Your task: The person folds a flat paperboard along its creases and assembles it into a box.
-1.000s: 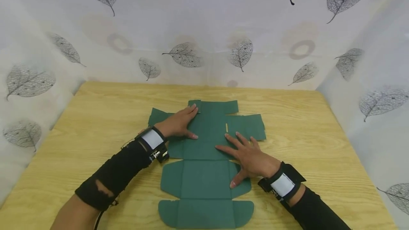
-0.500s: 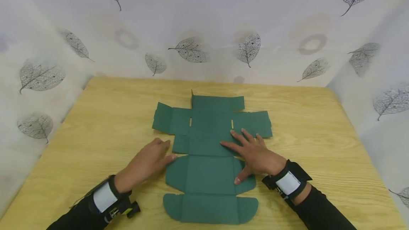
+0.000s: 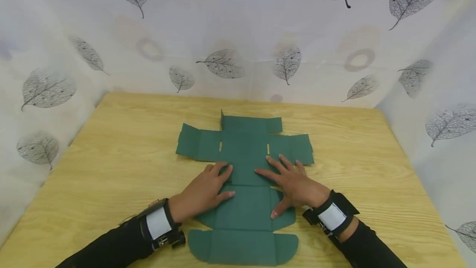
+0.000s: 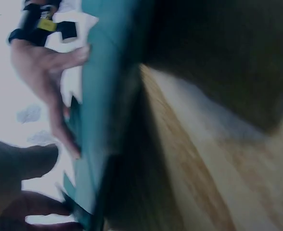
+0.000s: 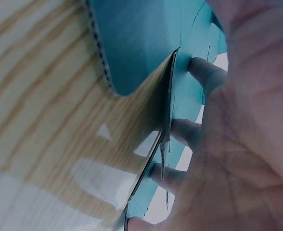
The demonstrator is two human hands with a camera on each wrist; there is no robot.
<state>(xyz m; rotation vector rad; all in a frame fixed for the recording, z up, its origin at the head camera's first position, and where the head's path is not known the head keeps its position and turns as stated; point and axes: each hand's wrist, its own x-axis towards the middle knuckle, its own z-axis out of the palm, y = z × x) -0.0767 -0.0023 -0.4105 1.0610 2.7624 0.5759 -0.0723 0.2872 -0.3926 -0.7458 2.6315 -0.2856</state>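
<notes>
A flat, unfolded green cardboard box point(image 3: 243, 210) lies on the wooden table, its flaps spread out to both sides. My left hand point(image 3: 201, 193) rests over its left edge near the middle, fingertips on the centre panel and thumb on the panel nearer me. The left middle flap is hidden under that hand. My right hand point(image 3: 297, 187) lies spread on the right side, fingers fanned toward the slot and thumb lower down on a side flap. In the right wrist view, the fingertips point(image 5: 206, 72) touch the green card, and a flap edge stands out from the table.
The light wooden table point(image 3: 122, 135) extends around the cardboard on all sides. A white curtain point(image 3: 238, 20) with grey leaf prints rises behind the table and along both sides. At the far end, a small left tab point(image 3: 222, 118) stands upright.
My left hand has left the far left part of the box, drawn back toward me, then come in over the middle. The far left tab has risen upright. My right hand stays put.
</notes>
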